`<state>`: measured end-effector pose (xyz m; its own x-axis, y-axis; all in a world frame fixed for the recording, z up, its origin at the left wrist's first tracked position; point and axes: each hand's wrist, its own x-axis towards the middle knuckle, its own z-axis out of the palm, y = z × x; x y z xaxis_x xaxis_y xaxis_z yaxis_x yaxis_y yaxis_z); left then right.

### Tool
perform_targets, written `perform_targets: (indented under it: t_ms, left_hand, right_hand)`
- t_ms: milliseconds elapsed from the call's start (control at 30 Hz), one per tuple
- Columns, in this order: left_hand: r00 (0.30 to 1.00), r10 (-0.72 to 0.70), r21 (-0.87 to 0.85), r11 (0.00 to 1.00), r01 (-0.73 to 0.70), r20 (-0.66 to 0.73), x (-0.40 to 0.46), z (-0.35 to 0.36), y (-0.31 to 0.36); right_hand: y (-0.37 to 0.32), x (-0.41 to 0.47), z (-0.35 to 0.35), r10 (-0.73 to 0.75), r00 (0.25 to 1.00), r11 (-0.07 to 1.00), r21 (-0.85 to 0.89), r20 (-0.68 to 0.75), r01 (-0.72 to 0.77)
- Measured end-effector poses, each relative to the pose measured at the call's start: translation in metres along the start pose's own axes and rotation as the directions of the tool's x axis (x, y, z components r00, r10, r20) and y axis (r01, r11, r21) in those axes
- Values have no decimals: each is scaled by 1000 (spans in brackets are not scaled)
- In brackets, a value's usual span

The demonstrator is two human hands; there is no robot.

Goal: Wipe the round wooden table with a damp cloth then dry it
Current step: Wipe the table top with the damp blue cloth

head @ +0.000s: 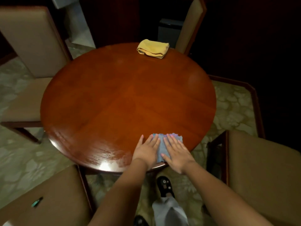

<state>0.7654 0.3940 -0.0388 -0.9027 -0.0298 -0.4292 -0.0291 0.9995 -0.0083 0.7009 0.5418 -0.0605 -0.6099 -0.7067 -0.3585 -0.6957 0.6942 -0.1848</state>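
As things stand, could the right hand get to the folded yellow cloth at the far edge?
Probably yes: the right hand lies flat on the blue cloth, and only bare table separates it from the yellow cloth, though leaning across looks necessary.

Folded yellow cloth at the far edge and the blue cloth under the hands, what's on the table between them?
Nothing: the head view shows only bare round wooden table between yellow cloth and blue cloth.

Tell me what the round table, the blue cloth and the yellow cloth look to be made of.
Round table: wood by its grain and seams, with a glossy finish that mirrors light at the near edge. Blue cloth: soft, fuzzy fabric, maybe microfibre, flattened under both hands. Yellow cloth: thicker, towel-like fabric, folded; the fibre cannot be told.
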Motion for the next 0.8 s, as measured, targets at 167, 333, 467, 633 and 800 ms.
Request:
perform_targets:
  t_ms: [167, 333, 467, 633, 800]
  left_hand:
    - [999, 3, -10, 1000, -3, -41, -8, 9, 9]
    - [995, -54, -50, 997, 50, -79, -44, 26, -19]
    - [982, -172, -63, 984, 167, -82, -86, 46, -56]
    - [953, -302, -56, 952, 302, -9, -125, 58, -107]
    - [953, -297, -54, 952, 301, 63, -125, 49, -127]
  right_hand:
    - [-3, -13, 0, 36, 999, 999, 8, 16, -36]
    - [-43, -10, 8, -52, 999, 998, -21, 5, 52]
    - [-96, 5, 14, -164, 986, 986, -29, 35, 165]
    - [-168, 23, 22, -221, 974, 973, -58, 45, 224]
    - [-186, 35, 29, -262, 965, 963, -58, 33, 263]
